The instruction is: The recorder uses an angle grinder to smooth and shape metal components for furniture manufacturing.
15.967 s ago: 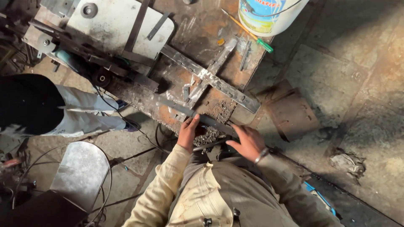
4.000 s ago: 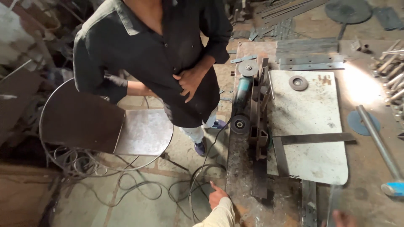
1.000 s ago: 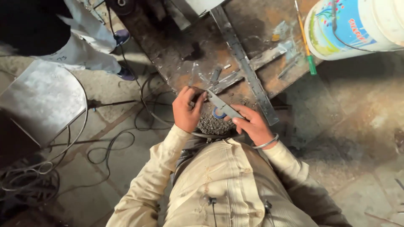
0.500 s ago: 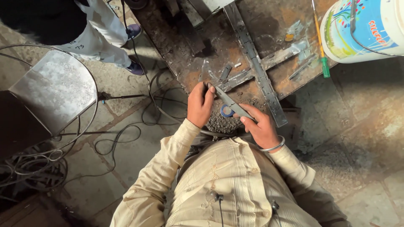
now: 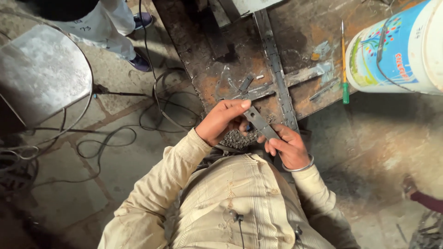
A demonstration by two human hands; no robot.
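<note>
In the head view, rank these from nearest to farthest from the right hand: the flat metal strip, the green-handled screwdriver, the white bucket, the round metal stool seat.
1. Flat metal strip: held in the right hand.
2. Green-handled screwdriver: up and right, on the rusty table.
3. White bucket: far upper right.
4. Round metal stool seat: far left.

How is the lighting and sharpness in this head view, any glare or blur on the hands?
Head view: warm side light, deep shadow at lower right; left hand, right hand and the flat metal strip they hold are sharp; white bucket slightly overexposed.
</note>
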